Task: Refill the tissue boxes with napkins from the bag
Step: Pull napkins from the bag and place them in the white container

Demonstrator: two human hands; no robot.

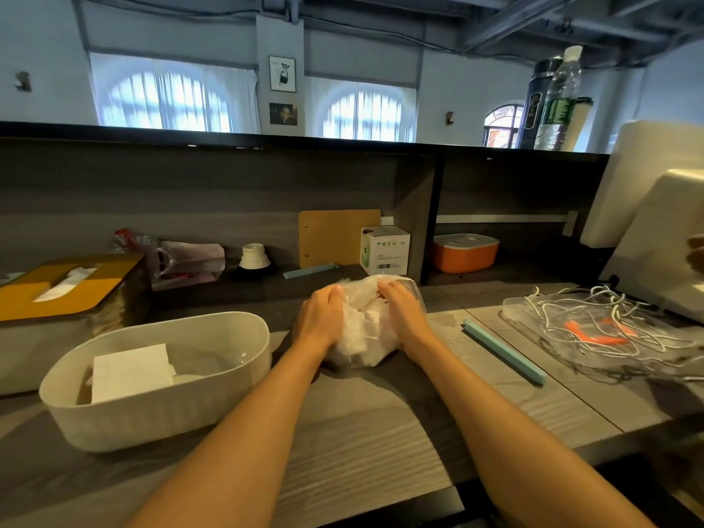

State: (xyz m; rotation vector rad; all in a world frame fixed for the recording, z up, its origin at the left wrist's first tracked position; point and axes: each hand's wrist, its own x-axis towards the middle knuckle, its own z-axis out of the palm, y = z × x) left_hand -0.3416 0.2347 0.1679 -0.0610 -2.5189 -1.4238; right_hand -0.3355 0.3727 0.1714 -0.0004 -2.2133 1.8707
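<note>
A clear plastic bag [365, 329] stuffed with white napkins lies on the grey desk in front of me. My left hand [324, 318] grips its left side and my right hand [402, 310] grips its right side, fingers curled into the far end of the plastic. To the left stands an open white tissue box [244, 360], with a small stack of white napkins [131, 371] inside. Further left lies its wooden lid [95, 283], a napkin poking up through the slot.
A teal sealing clip [503, 352] lies right of the bag. A clear tray of white cables [609, 329] sits at the right, under a white monitor [655, 230]. At the back stand a white carton [384, 249], an orange box [464, 253] and a small cup [254, 257].
</note>
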